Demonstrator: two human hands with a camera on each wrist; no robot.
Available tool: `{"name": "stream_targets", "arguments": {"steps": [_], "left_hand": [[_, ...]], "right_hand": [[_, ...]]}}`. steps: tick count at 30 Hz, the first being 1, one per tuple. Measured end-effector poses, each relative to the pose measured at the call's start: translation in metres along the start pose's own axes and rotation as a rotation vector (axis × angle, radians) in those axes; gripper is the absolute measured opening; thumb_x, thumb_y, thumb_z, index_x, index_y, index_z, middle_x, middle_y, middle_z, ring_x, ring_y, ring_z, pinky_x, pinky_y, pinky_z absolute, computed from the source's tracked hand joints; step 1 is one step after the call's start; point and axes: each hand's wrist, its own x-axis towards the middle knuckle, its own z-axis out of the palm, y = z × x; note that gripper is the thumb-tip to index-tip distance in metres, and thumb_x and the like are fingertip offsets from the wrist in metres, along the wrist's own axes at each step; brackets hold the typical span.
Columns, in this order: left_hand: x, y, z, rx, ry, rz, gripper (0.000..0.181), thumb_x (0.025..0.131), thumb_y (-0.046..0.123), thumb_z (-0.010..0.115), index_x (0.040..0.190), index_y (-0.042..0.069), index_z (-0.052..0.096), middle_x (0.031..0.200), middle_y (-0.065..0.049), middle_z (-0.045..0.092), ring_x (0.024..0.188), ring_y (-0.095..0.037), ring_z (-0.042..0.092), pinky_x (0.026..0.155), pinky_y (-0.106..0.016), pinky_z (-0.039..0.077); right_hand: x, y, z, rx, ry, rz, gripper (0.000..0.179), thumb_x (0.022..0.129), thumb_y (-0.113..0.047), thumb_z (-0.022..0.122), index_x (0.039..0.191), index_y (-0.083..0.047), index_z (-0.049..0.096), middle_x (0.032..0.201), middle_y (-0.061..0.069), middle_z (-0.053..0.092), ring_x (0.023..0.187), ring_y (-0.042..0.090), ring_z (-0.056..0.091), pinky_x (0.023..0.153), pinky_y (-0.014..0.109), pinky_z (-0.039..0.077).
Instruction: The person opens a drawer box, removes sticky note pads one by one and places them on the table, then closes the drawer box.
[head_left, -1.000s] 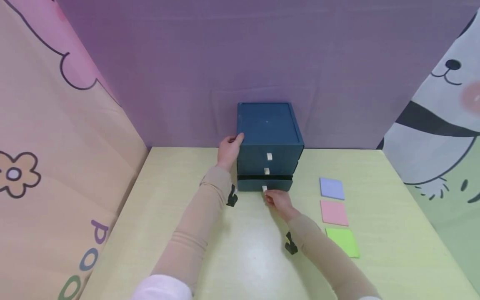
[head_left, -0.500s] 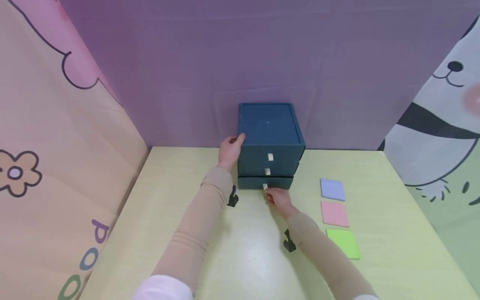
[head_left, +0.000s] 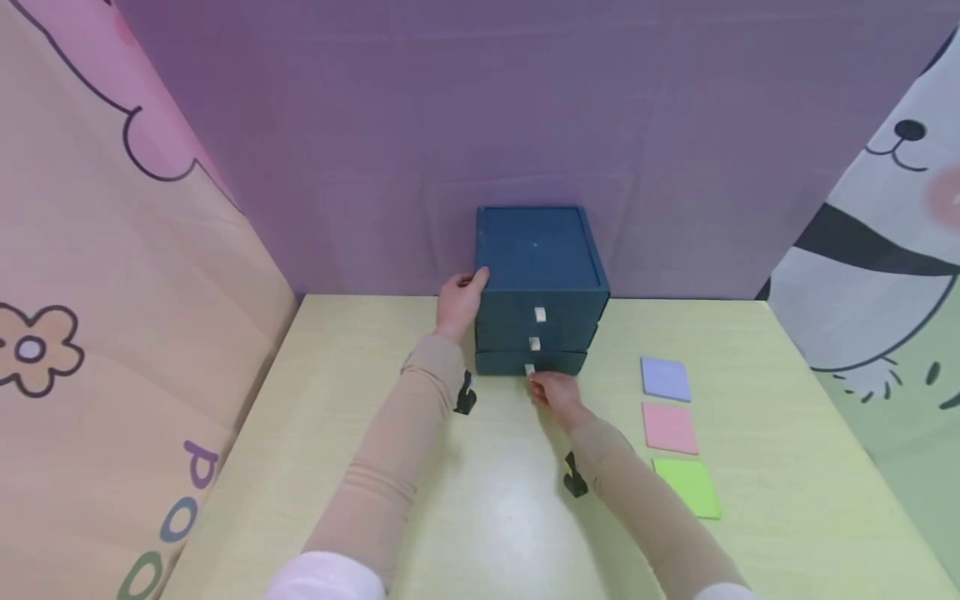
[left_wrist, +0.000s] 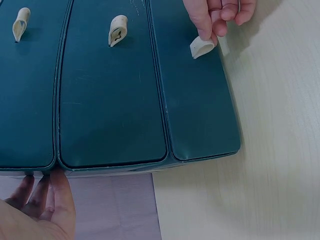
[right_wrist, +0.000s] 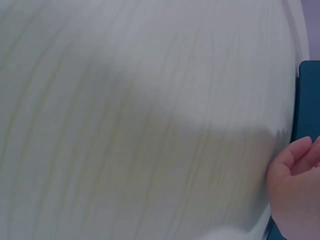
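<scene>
A dark blue cabinet [head_left: 534, 250] with three stacked drawers stands against the back wall, each front bearing a pale pull tab [left_wrist: 118, 31]. My left hand [head_left: 459, 305] touches the cabinet's left side near the upper front corner. In the left wrist view, that hand's fingers [left_wrist: 61, 192] lie fairly straight against the side. Low at the front, my right hand [head_left: 557, 395] pinches the tab [left_wrist: 202, 47] of the bottom drawer [head_left: 495, 362]. That drawer looks nearly flush with the two above it. The right wrist view catches only part of the right hand [right_wrist: 300, 185] beside the cabinet.
To the right on the pale table [head_left: 330, 400] lie three square pads in a column: blue [head_left: 664, 379], pink [head_left: 670, 427] and green [head_left: 687, 487]. A purple cloth wall [head_left: 450, 108] rises behind, and printed cloths hang at both sides.
The bottom drawer has slid back into the cabinet, and the dark gap above it has closed. My right hand has moved slightly forward with its tab. The left hand has stayed in place.
</scene>
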Motion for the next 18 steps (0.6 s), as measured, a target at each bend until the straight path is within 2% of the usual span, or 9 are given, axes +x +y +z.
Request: {"name": "stream_targets", "arguments": {"steps": [11,18], "left_hand": [[0.001,0.001,0.001,0.000,-0.003,-0.001,0.057,0.093,0.049,0.051,0.132,0.008,0.053,0.130,-0.011,0.055,0.120,-0.028,0.052,0.100,-0.041,0.043],[0.003,-0.003,0.002,-0.003,-0.014,-0.016,0.056,0.093,0.049,0.051,0.132,0.009,0.053,0.131,-0.011,0.055,0.120,-0.027,0.051,0.101,-0.041,0.043]], "right_hand": [[0.004,0.002,-0.001,0.027,-0.009,-0.009,0.023,0.089,-0.001,0.056,0.105,0.014,0.061,0.066,-0.002,0.059,0.061,0.006,0.054,0.059,0.018,0.049],[-0.004,0.012,-0.008,0.035,-0.100,-0.006,0.027,0.095,-0.005,0.051,0.111,0.016,0.054,0.065,-0.003,0.053,0.058,0.006,0.048,0.055,0.018,0.046]]}}
